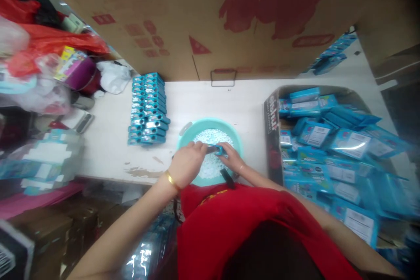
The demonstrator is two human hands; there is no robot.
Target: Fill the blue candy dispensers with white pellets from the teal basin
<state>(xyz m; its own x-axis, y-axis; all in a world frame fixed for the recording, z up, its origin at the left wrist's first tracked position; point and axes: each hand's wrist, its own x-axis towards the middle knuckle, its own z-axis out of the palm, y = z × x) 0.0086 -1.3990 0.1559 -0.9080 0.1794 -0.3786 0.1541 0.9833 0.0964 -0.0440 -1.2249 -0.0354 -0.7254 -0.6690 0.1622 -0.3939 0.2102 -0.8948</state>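
Note:
Above a turquoise basin (238, 133) of small pale pellets (210, 168), my two hands work close together. My left hand (188, 162) is closed around a dark, narrow scoop-like tool (211, 149), whose tip points right. In the fingers of my right hand (232, 158) is a small blue box (220, 149), held against the tip of that tool. The box's end facing the tool looks open, but blur hides the detail. On the left of the basin, matching small blue boxes (149, 113) stand in two stacked columns, each with a dark round hole.
At right, a carton (273, 135) overflows with blue packaged boxes (349, 142). A large cardboard box (183, 30) walls off the back of the white table (197, 100). Bags (36, 74) and flattened blue-white packaging (52, 162) crowd the left.

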